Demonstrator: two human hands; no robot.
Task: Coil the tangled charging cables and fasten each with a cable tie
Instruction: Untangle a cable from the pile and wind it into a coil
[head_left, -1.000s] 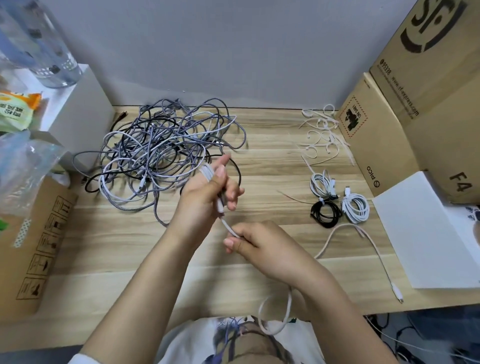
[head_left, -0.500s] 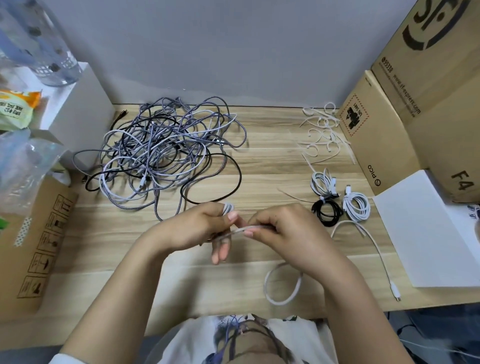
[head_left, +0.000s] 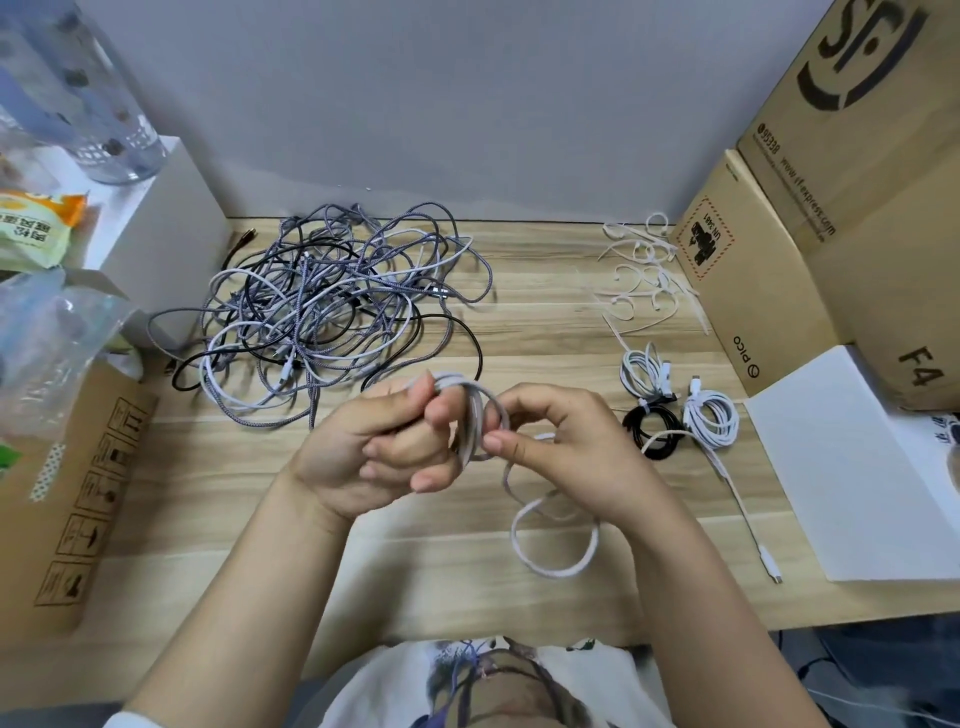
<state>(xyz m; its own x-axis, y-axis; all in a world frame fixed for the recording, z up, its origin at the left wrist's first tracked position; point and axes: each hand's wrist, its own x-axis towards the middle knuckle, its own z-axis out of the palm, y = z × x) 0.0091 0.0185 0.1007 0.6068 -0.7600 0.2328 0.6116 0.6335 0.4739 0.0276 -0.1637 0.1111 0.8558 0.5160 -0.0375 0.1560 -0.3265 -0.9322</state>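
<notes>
While coil (head_left: 475, 415) is gripped in left hand (head_left: 384, 447) to keep loops stacked, slack fed by pinching right hand (head_left: 561, 447); ties (head_left: 644, 275) kept near surface's far right corner.

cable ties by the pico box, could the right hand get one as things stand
Probably yes, once it lets go: the loose cable ties lie in the open past the tied coils, nothing covering them. But the right hand now pinches the white cable that the left hand holds.
</notes>
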